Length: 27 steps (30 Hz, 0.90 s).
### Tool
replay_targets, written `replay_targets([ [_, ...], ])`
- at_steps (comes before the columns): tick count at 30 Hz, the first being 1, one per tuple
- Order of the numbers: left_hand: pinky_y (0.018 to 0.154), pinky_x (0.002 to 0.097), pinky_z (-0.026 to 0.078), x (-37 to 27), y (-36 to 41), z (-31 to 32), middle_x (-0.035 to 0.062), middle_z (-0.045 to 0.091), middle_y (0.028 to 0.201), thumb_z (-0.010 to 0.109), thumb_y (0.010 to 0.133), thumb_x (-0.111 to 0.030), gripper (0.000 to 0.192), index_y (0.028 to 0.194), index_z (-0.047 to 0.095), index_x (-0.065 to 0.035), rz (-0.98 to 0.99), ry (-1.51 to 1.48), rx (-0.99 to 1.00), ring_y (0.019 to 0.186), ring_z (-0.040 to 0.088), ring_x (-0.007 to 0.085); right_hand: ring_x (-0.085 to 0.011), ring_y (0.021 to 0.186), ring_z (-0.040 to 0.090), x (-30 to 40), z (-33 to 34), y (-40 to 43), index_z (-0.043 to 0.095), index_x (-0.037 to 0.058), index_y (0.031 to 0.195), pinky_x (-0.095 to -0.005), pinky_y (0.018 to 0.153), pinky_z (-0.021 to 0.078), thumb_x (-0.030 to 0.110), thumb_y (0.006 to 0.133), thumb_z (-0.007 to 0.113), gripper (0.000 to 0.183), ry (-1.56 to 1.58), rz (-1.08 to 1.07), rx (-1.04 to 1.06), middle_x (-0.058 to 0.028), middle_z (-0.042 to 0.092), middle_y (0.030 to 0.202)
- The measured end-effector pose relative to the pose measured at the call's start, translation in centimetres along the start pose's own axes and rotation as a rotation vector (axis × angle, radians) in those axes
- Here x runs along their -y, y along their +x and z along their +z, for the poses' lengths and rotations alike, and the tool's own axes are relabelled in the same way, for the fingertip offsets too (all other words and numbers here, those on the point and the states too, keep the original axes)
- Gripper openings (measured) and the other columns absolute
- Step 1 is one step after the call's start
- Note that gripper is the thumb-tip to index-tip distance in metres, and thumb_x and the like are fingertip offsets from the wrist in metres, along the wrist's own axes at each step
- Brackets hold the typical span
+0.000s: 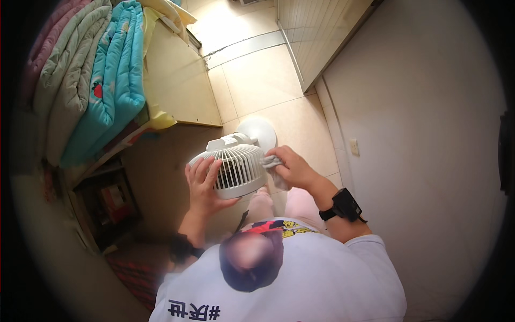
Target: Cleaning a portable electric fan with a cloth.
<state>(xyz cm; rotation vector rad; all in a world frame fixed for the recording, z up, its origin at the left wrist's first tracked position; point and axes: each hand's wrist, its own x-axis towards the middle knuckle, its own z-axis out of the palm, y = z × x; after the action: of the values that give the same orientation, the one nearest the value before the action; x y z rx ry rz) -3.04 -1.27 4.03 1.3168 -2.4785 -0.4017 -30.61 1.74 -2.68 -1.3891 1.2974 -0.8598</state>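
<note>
A white electric pedestal fan stands before me, its slatted head [241, 165] below my chest and its round base [259, 135] on the tiles. My left hand [205, 183] grips the left side of the fan head, fingers over the slats and thumb under the front rim. In my right hand [291, 165] is a bunched light grey cloth [272, 162], which meets the right side of the slats. One end of the cloth hangs below my fingers. The pole between head and base is mostly hidden.
Folded quilts [116, 76] are stacked on a cabinet [181, 72] at the left, with dark open shelves [116, 201] beneath. A ribbed door panel [318, 36] stands at the upper right. The pale wall [410, 120] on the right bears a socket [354, 147]. Floor tiles [257, 84] extend ahead.
</note>
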Motion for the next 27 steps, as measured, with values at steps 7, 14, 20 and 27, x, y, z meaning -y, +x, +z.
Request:
replay_targets([
  [7, 0.111, 0.0557, 0.023, 0.3, -0.1, 0.1, 0.0118, 0.049, 0.135, 0.086, 0.047, -0.048, 0.101, 0.134, 0.049, -0.0123, 0.011, 0.044, 0.024, 0.13, 0.041, 0.0338, -0.0271, 0.102, 0.058, -0.1, 3.0, -1.0, 0.061, 0.0072, 0.114, -0.0351, 0.092, 0.0466, 0.003, 0.079, 0.054, 0.037, 0.138, 0.092, -0.181, -0.0141, 0.057, 0.109],
  [14, 0.112, 0.0554, 0.021, 0.4, -0.3, 0.2, 0.0113, 0.048, 0.136, 0.086, 0.046, -0.049, 0.103, 0.135, 0.049, -0.0125, 0.001, 0.039, 0.035, 0.131, 0.041, 0.0334, -0.0316, 0.097, 0.058, -0.3, 3.2, 0.0, 0.063, 0.0052, 0.103, -0.0377, 0.083, 0.0482, -0.001, 0.073, 0.058, 0.031, -0.151, -0.14, -0.117, -0.0146, 0.058, 0.103],
  [20, 0.112, 0.0548, 0.021, 0.2, -0.3, 0.1, 0.011, 0.048, 0.135, 0.086, 0.045, -0.049, 0.103, 0.134, 0.05, -0.0137, -0.013, 0.038, 0.018, 0.131, 0.04, 0.0333, -0.0302, 0.093, 0.059, 0.1, 2.7, -0.8, 0.06, 0.0057, 0.105, -0.037, 0.081, 0.0488, 0.003, 0.075, 0.061, 0.03, -0.103, -0.117, 0.002, -0.014, 0.059, 0.101],
  [27, 0.109, 0.054, 0.023, 0.1, 0.0, -0.2, 0.0087, 0.048, 0.136, 0.087, 0.048, -0.045, 0.097, 0.133, 0.052, -0.0149, -0.01, -0.005, 0.021, 0.131, 0.04, 0.0305, -0.0213, 0.076, 0.065, 0.4, 3.1, 0.3, 0.057, 0.0061, 0.105, -0.0319, 0.068, 0.0517, 0.016, 0.079, 0.066, 0.03, 0.074, 0.219, -0.095, -0.0122, 0.065, 0.086],
])
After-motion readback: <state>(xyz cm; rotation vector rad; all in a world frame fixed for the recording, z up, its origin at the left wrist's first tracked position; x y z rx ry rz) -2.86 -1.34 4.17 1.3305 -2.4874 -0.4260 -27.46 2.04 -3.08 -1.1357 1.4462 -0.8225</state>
